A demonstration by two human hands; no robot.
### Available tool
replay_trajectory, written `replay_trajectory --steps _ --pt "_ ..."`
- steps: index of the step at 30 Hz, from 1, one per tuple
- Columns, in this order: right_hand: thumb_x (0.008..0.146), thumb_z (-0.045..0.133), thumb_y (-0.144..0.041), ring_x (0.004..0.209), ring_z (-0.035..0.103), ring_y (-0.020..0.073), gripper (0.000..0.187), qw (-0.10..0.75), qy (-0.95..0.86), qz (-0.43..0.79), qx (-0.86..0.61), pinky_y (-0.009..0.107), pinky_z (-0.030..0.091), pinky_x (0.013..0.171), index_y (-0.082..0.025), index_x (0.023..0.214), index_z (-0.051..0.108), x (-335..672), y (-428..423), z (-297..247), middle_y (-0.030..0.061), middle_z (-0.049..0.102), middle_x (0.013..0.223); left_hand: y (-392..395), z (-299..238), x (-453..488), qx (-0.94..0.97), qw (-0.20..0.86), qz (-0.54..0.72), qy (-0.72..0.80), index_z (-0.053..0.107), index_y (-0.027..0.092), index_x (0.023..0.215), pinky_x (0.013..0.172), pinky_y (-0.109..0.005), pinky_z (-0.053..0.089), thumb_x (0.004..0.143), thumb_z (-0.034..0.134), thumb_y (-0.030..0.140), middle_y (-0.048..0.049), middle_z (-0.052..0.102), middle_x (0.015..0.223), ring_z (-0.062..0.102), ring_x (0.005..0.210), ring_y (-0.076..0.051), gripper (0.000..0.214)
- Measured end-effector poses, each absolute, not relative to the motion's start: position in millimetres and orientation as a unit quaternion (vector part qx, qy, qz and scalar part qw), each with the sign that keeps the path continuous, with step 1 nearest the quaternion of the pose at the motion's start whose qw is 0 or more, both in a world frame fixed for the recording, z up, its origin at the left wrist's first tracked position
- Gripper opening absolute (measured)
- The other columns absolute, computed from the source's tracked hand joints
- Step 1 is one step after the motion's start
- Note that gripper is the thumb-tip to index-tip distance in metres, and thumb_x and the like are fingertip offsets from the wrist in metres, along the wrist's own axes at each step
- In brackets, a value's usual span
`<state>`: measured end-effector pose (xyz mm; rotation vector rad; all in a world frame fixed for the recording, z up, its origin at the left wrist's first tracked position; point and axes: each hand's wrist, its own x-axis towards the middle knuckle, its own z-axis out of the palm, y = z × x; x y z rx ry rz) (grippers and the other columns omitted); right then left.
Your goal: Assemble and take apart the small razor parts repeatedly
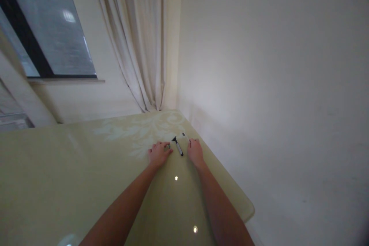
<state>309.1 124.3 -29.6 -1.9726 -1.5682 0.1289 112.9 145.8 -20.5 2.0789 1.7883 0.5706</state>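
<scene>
Both my arms reach forward over a glossy pale green table (pixel 72 169). My left hand (pixel 158 153) rests on the tabletop with its fingers curled down; something small and dark sits at its fingertips, too small to name. My right hand (pixel 195 152) lies on the table near the right edge, fingers bent, touching a thin pale object (pixel 185 135) whose kind I cannot make out. Between the two hands lies a safety razor (pixel 178 147) with a dark head and a grey handle, touched by neither hand.
The table fills a room corner, its right edge running along a white wall (pixel 273 103). A cream curtain (pixel 135 38) hangs in the corner beyond the far end. A dark window (pixel 49 27) with a sill is at the upper left.
</scene>
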Motion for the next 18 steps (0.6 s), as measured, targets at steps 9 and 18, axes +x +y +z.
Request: replay_trajectory --steps 9,18 --pt "0.098 0.044 -0.008 0.102 0.061 0.0257 0.032 0.257 -0.604 0.014 -0.754 0.031 0.042 0.092 -0.01 0.107 0.075 313.0 125.8 -33.5 0.0175 0.066 0.105 143.0 -25.2 109.3 0.738 0.161 0.201 0.624 0.071 0.032 0.128 0.1 -0.043 0.04 0.091 0.063 0.048 -0.0092 0.069 0.127 0.059 0.12 -0.03 0.042" --pt "0.096 0.047 -0.01 0.103 0.06 0.0265 0.031 0.266 -0.598 0.004 -0.756 0.033 0.042 0.094 -0.012 0.111 0.074 314.8 123.0 -35.4 0.0169 0.066 0.108 140.4 -26.3 111.0 0.73 0.156 0.224 0.627 0.072 0.03 0.125 0.099 -0.044 0.04 0.09 0.064 0.048 -0.0093 0.07 0.12 0.061 0.117 -0.03 0.04"
